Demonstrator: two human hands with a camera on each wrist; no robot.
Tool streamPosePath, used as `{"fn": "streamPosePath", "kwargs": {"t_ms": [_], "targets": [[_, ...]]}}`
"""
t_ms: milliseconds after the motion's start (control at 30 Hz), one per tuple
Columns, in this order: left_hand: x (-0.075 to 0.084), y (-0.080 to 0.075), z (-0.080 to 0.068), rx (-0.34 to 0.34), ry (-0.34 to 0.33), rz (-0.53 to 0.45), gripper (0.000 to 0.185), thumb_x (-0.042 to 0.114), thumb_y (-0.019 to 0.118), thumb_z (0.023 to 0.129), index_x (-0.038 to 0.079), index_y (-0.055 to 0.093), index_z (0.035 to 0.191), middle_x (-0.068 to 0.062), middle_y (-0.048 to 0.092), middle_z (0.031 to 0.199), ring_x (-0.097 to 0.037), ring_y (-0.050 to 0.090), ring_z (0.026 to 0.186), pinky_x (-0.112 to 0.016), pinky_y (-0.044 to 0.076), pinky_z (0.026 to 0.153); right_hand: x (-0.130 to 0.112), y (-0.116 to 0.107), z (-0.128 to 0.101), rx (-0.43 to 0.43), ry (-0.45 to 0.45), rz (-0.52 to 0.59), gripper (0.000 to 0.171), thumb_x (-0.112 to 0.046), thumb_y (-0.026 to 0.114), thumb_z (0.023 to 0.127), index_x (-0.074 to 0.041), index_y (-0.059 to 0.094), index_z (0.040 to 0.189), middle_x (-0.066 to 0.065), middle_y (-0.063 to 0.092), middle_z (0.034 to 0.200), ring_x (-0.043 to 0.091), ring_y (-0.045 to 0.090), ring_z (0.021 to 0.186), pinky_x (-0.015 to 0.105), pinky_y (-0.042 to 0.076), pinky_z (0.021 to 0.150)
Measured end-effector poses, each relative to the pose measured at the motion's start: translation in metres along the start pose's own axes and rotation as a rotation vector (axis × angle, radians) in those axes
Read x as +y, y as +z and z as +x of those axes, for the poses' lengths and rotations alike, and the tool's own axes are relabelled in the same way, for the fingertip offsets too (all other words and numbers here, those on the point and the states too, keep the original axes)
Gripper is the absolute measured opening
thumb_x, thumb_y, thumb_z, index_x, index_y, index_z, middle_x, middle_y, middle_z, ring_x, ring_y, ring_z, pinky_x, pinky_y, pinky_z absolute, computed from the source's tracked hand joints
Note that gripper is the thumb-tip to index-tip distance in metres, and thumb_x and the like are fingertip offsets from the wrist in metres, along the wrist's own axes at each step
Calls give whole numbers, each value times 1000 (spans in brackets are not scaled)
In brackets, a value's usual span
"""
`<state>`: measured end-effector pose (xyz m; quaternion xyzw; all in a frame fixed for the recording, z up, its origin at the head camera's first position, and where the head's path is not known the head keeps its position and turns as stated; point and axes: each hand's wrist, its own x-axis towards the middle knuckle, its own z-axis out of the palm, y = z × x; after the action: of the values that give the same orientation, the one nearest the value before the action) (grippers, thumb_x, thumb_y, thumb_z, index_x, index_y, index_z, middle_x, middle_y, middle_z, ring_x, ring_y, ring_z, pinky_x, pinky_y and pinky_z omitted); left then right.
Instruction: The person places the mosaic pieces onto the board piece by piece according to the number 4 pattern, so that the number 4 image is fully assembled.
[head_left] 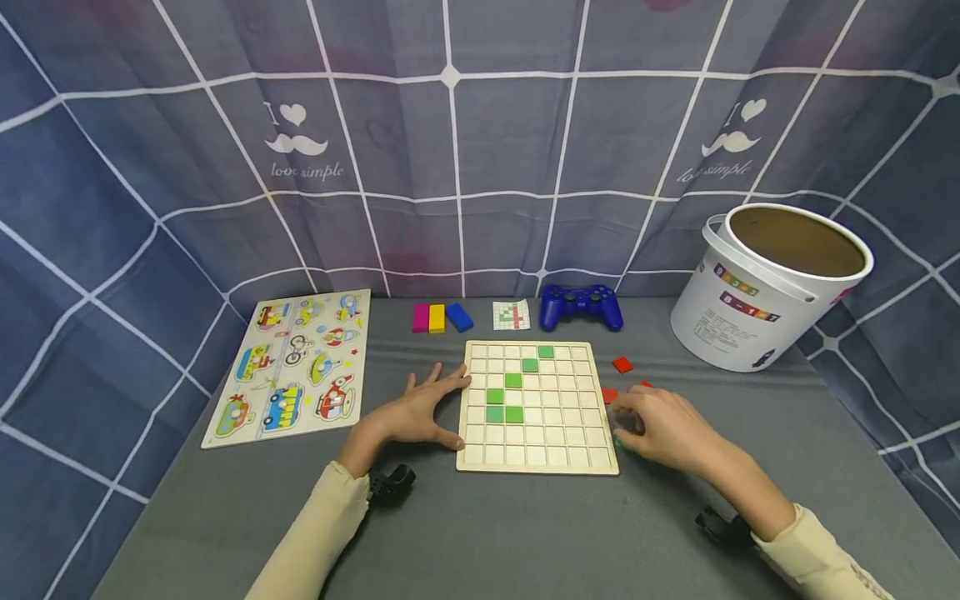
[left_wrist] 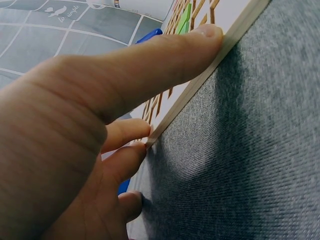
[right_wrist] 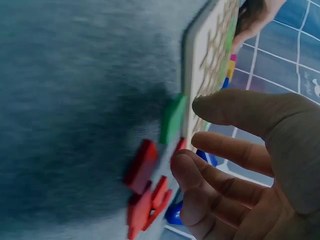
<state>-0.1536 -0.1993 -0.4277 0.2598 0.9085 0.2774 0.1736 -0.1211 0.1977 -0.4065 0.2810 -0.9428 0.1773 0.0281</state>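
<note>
The left hand (head_left: 411, 414) lies low at the left edge of the grid board (head_left: 558, 455), its fingers spread wide, with the thumb on the near part of that edge and a fingertip farther along it. The right hand (head_left: 667, 425) hangs over the loose pieces just beyond the board's right edge, fingers bent and the thumb apart from them, nothing visible between. The board rests on the grey surface (head_left: 420, 533) between the hands, six green tiles (head_left: 513, 381) in its cells. From the head, the right hand covers part of the red tiles (head_left: 622, 365) and nearly all of a loose green tile (right_wrist: 172, 117), which the right wrist view shows beside the board, slightly blurred. The left thumb hides much of the board from its own wrist camera, and both sleeves (head_left: 318, 533) are cut off at the near side. On the far right, the white bucket (head_left: 738, 329) carries a strip that seems to read "8-1=7"; its finer print is too small to read. The curtain (head_left: 510, 150) says "love simple" on the left, beneath a heart and moustache; folds distort the matching words on the right.
</note>
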Motion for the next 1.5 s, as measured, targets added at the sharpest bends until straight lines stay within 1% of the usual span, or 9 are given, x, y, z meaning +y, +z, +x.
{"fn": "streamPosePath", "kwargs": {"t_ms": [200, 333, 467, 600, 733, 900, 1133, 1300, 1500], "targets": [[-1, 0, -4, 10, 8, -14, 104, 36, 89, 75, 13, 32, 158, -6, 13, 167, -40, -4, 150, -70, -9, 110, 4, 7, -15, -49, 1, -1, 22, -10, 83, 75, -18, 73, 94, -13, 54, 74, 1, 46, 62, 24, 39, 51], [0, 1, -2, 6, 17, -18, 104, 37, 89, 75, 13, 31, 158, -6, 13, 167, -40, -5, 150, -70, -9, 110, 4, 10, -16, -36, 14, -2, 24, -5, 82, 72, -21, 71, 87, -13, 53, 71, 3, 45, 61, 24, 38, 49], [0, 0, 0, 3, 15, -28, 104, 36, 89, 75, 12, 32, 158, -6, 13, 167, -40, -5, 150, -69, -10, 110, 2, 9, -12, 4, 15, 8, 23, -7, 83, 73, -18, 72, 91, -12, 55, 77, 1, 47, 62, 24, 40, 51], [0, -1, 2, -1, 17, -23, 103, 36, 89, 75, 12, 31, 158, -5, 13, 167, -40, -5, 150, -69, -10, 110, -6, 7, -2, 29, -11, -9, 23, -11, 82, 74, -16, 73, 94, -9, 58, 86, 2, 50, 66, 26, 42, 55], [1, -1, 2, 3, 22, -22, 103, 36, 89, 75, 12, 32, 158, -6, 14, 167, -41, -5, 150, -70, -10, 110, -17, 10, 13, 13, -66, -17, 24, -12, 82, 74, -14, 73, 97, -7, 61, 90, 5, 51, 67, 25, 43, 56], [0, 1, 0, 8, 18, -18, 103, 36, 90, 74, 13, 33, 157, -5, 14, 167, -40, -4, 150, -69, -10, 111, -34, 22, 34, -6, -121, -12, 22, -12, 81, 74, -13, 70, 94, -6, 60, 86, 5, 47, 63, 24, 41, 54], [0, 1, 0, 7, -1, -6, 104, 37, 89, 75, 15, 31, 158, -2, 12, 167, -37, -5, 151, -67, -10, 112, -51, 35, 62, 10, -209, 14, 21, -5, 74, 70, -14, 72, 90, -6, 55, 79, 6, 44, 62, 24, 39, 53], [1, 1, 0, 12, 4, -13, 104, 38, 89, 74, 14, 32, 158, -3, 13, 167, -38, -4, 151, -68, -9, 112, -58, 42, 73, 0, -213, 26, 23, -4, 73, 69, -13, 76, 89, -4, 59, 80, 7, 46, 62, 26, 41, 55], [-1, 1, 0, 8, 2, -11, 104, 38, 89, 75, 14, 32, 158, -3, 14, 167, -39, -4, 151, -68, -9, 112, -61, 46, 78, -17, -198, 26, 22, -5, 75, 70, -14, 77, 90, -4, 61, 80, 7, 46, 62, 25, 42, 56]]}}
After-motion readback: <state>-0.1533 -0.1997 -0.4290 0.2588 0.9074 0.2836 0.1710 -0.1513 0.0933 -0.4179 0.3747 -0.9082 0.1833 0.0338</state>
